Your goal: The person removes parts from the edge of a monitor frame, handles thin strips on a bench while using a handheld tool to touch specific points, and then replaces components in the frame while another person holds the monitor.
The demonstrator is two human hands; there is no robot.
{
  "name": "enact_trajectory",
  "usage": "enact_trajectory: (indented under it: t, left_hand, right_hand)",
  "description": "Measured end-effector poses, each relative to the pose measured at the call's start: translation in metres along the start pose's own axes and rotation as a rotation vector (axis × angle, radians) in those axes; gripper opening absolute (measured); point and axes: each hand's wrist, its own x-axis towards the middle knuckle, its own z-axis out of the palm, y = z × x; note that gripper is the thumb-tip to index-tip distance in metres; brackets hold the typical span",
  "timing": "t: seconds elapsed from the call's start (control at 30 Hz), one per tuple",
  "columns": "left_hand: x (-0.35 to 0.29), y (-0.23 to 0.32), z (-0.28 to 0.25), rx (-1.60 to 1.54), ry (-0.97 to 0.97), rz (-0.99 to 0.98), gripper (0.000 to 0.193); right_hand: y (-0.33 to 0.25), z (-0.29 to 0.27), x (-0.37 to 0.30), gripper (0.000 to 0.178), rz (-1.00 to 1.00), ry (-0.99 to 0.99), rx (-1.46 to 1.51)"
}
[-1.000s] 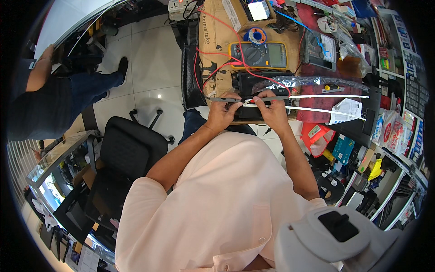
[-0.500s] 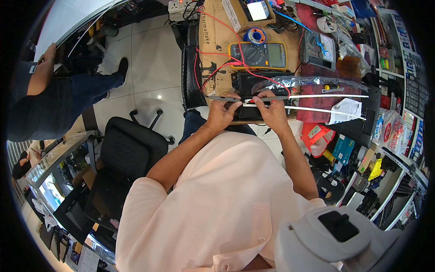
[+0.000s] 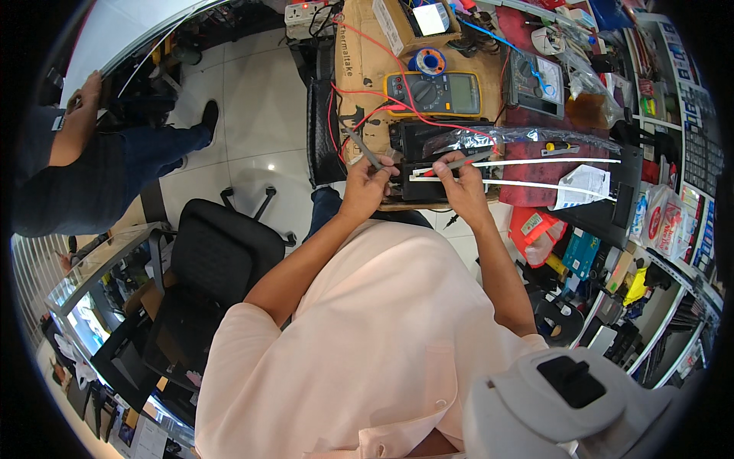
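At a crowded repair bench, a person in a pale pink shirt leans over a black device [image 3: 428, 164] lying at the near edge of the cardboard-covered table [image 3: 359, 69], a test probe in each hand. The left hand [image 3: 365, 186] pinches a grey-handled probe [image 3: 361, 148] between thumb and fingers, its tip angled down toward the left end of the device; the right hand [image 3: 459, 186] pinches a red-tipped probe [image 3: 459, 164] low on its shaft, aimed at the middle. Red leads [image 3: 367, 115] run back to a yellow-and-grey multimeter [image 3: 432, 93] lying just beyond the device, its screen facing the worker. The step looks like a reading across two contacts, and it would go best with both tips held steady on their points, wrists braced on the table edge, and the leads kept clear of the two white strips [image 3: 535, 172] running off to the right. Another person [image 3: 84, 168] stands well apart at the left.
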Motion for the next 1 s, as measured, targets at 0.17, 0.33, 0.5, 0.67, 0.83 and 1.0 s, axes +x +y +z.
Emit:
enact_trajectory:
  t: [0.17, 0.33, 0.5, 0.67, 0.83, 1.0]
  left_hand:
    - [-0.012, 0.009, -0.011, -0.016, 0.003, -0.04, 0.027]
    - [-0.032, 0.015, -0.017, 0.141, -0.176, 0.102, 0.055]
    - [-0.04, 0.022, -0.014, 0.152, -0.145, -0.062, 0.052]
    - [-0.037, 0.018, -0.025, 0.164, -0.108, -0.156, 0.046]
    - [-0.027, 0.02, -0.033, 0.09, -0.126, -0.148, 0.044]
    - [-0.032, 0.029, -0.024, 0.153, -0.188, -0.151, 0.045]
  right_hand:
    - [-0.028, -0.004, -0.006, 0.027, -0.025, -0.041, -0.066]
    - [-0.048, 0.013, -0.013, 0.025, -0.24, -0.182, -0.316]
    - [-0.074, 0.047, -0.015, 0.022, -0.277, -0.425, -0.49]
    - [-0.061, 0.057, -0.008, 0.025, -0.256, -0.247, -0.211]
    - [-0.057, 0.06, 0.011, 0.028, -0.147, -0.343, 0.026]
    - [-0.058, 0.045, 0.02, 0.023, 0.15, -0.533, 0.247]
